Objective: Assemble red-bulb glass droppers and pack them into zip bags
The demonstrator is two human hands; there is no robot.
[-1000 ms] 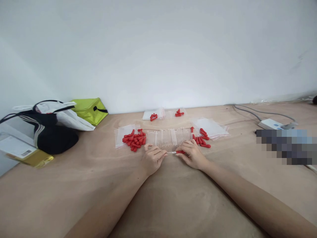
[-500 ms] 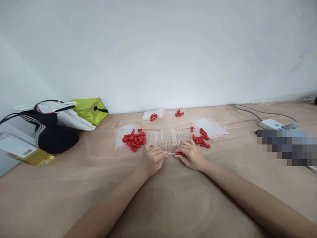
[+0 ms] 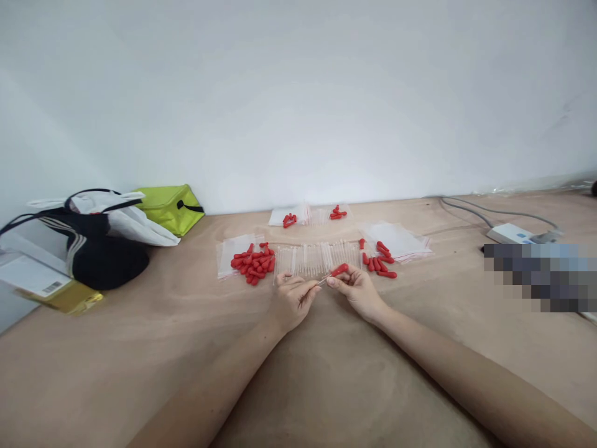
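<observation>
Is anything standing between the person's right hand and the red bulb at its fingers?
Nothing visible: the right hand holds the red bulb in its fingers, and the left hand pinches the thin tube leading to it.

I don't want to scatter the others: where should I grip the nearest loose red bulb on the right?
Probably the fat right end of that red bulb, coming from its right: it lies sideways, fat end pointing away from the other bulbs.

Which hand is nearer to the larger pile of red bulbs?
Left. The left hand is just right of the pile of red bulbs, nearer the camera; the right hand is farther right, in front of the right end of the row of clear tubes.
</observation>
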